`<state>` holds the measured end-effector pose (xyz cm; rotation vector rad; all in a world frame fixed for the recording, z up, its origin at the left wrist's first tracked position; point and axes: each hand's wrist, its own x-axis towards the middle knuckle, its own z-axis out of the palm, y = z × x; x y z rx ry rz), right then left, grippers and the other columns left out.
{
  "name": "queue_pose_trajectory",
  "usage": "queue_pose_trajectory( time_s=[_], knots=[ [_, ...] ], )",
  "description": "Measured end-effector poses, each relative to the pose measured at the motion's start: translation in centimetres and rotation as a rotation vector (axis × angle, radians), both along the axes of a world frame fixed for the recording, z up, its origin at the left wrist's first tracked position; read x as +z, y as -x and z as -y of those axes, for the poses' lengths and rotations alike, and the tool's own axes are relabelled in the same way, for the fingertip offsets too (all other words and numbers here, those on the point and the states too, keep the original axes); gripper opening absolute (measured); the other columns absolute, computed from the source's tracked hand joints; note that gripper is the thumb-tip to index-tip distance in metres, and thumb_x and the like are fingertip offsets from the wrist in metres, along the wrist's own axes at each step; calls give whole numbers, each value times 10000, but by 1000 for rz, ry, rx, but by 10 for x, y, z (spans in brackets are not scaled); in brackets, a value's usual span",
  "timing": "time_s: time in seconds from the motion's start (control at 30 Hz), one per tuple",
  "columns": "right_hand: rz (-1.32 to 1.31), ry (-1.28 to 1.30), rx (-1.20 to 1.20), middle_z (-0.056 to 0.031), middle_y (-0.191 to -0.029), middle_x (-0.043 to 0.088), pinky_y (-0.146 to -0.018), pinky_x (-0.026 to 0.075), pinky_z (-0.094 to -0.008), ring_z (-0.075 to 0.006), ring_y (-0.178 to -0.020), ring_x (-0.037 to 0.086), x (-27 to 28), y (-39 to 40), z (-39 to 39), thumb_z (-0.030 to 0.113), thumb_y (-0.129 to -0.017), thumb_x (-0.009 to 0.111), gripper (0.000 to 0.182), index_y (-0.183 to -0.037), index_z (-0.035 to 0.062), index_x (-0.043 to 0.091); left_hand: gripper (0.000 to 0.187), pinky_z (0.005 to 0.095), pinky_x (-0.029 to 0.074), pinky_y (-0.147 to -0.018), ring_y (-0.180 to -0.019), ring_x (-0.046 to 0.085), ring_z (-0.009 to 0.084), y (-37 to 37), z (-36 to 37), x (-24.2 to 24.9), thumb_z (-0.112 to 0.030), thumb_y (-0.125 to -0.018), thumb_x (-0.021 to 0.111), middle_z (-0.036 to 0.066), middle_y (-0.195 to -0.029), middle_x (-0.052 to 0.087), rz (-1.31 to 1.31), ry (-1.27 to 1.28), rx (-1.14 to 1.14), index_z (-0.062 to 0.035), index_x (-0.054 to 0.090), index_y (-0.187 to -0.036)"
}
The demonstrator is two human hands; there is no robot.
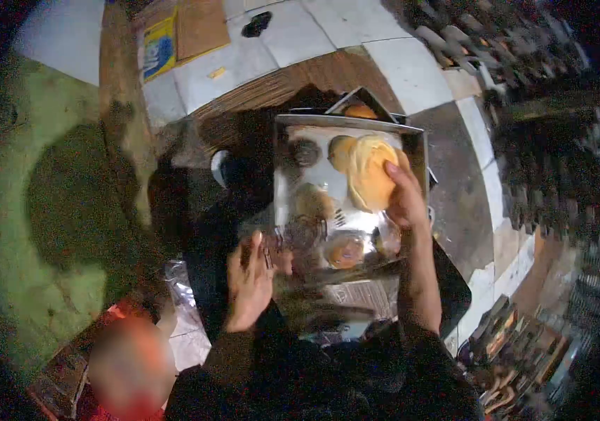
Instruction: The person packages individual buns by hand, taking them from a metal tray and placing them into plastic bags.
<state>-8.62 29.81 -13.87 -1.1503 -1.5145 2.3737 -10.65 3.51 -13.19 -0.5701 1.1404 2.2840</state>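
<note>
My right hand [406, 196] grips a pale yellow bread bun [370, 179] with folds on its surface, thumb on top, above a shallow metal tray [280, 165]. My left hand [249, 284] is left of the tray's near corner, its fingers round the edge of a clear plastic bag [303, 235] with dark print. The bag is blurred and reaches over the tray, so its outline is hard to make out. Several round buns lie in the tray, among them a browned bun [345, 251] near the front and a dark round one [305, 152] at the back left.
Behind the tray another metal tray [370, 95] holds an orange-brown bun [359, 112]. A person in red [131, 372] is at the lower left. Cardboard [201, 28] and a dark object [256, 24] lie on pale floor tiles [300, 35]. Blurred stacked items line the right side.
</note>
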Motion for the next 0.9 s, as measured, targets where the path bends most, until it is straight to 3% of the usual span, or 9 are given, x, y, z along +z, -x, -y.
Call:
queue_pose_trajectory(
  time_s=[0.27, 0.33, 0.4, 0.47, 0.53, 0.6, 0.67, 0.8, 0.9],
  knots=[
    [3, -763, 526, -122, -1214, 399, -907, 378, -332, -203, -1068, 439, 119, -143, 82, 202, -688, 722, 739, -1267, 22, 300, 161, 204, 407, -644, -704, 480, 46, -34, 5, 36, -175, -823, 591, -21, -757, 554, -712, 420, -731, -15, 577, -834],
    [49, -260, 441, -126, -1185, 420, -892, 396, -339, -215, -1068, 445, 124, -160, 112, 157, -704, 695, 657, -1237, 36, 330, 144, 222, 411, -640, -702, 494, 61, -50, 17, 41, -151, -814, 594, -10, -741, 552, -844, 358, -754, -10, 578, -787],
    [-173, -312, 126, -133, -1149, 443, -853, 419, -326, -208, -1043, 465, 112, -199, 100, 97, -724, 649, 567, -1208, 52, 358, 122, 233, 411, -627, -681, 505, 74, -51, 52, 69, -101, -813, 576, 9, -718, 561, -589, 422, -581, -14, 570, -728],
    [-114, -215, -220, -66, -938, 568, -769, 450, -290, -172, -869, 552, 113, -218, 104, 54, -761, 582, 376, -1118, 52, 463, 43, 293, 465, -582, -651, 544, 125, -60, 73, 96, -31, -813, 534, 47, -743, 572, -361, 51, -433, -18, 528, -773],
    [-48, -662, 84, -31, -891, 593, -746, 445, -267, -157, -816, 564, 74, -231, 87, 75, -798, 549, 211, -1004, 30, 549, 39, 320, 489, -559, -665, 561, 151, -78, 84, 92, -33, -811, 548, 58, -763, 570, -340, -104, -355, -22, 511, -821],
    [-139, -279, 137, -36, -992, 578, -728, 434, -257, -129, -802, 549, 81, -224, 106, 295, -871, 477, 296, -962, 37, 592, 59, 312, 492, -566, -669, 564, 154, -101, 66, 118, -41, -811, 560, 58, -772, 575, -495, -349, -366, -32, 512, -845],
    [-316, 399, 31, -51, -1050, 558, -689, 440, -264, -112, -795, 544, 104, -228, 124, 372, -881, 442, 378, -999, 45, 590, 60, 287, 487, -585, -678, 562, 130, -108, 67, 114, -59, -808, 578, 48, -767, 579, -397, -243, -386, -27, 531, -830],
    [-131, -549, -50, -46, -844, 608, -598, 436, -245, -83, -718, 536, 135, -229, 130, 287, -855, 537, 298, -859, 4, 630, 100, 225, 462, -559, -653, 551, 70, -117, 76, 107, -85, -788, 621, 22, -710, 582, -503, 184, -461, -6, 564, -768],
    [-334, -328, -309, -45, -855, 596, -644, 441, -232, -91, -732, 537, 130, -226, 110, 229, -856, 536, 247, -916, -2, 600, 142, 207, 447, -501, -543, 553, 76, -124, 73, 121, -86, -797, 609, 37, -640, 585, -785, 543, -675, 41, 572, -746]
  ],
)
